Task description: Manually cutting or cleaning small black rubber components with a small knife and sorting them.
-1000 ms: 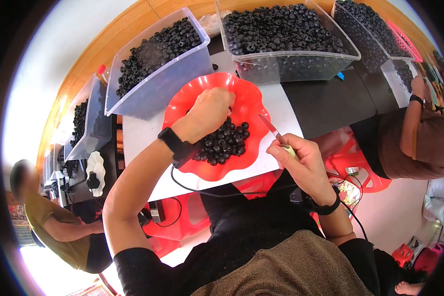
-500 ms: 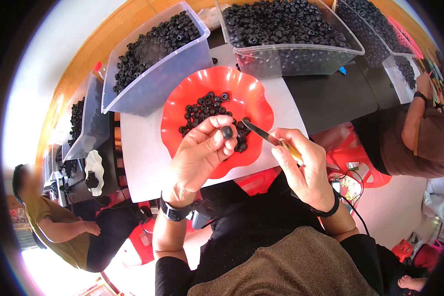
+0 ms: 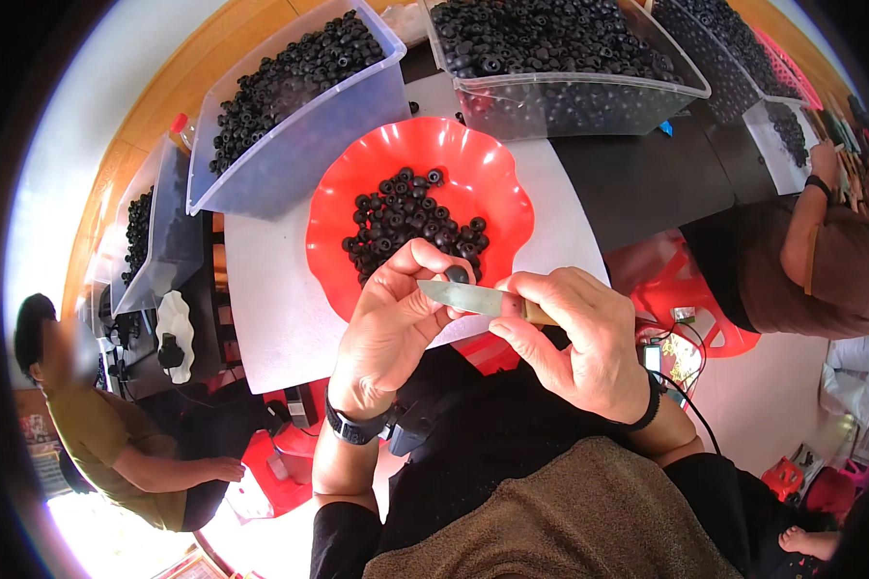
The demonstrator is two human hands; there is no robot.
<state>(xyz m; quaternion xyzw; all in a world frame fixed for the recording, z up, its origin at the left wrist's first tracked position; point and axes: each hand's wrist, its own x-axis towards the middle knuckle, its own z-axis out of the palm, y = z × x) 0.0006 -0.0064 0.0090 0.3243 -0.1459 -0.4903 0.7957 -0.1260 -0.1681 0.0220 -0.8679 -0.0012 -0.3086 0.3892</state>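
Workroom, seemingly — filled tubs (image 3: 319,154), seated co-workers (image 3: 840,280)

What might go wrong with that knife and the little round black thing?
The knife might nick a finger of the left hand, because its blade lies right by those fingertips. The small black piece looks smooth and is only pinched, so it could slip loose, perhaps into or beside the red bowl.
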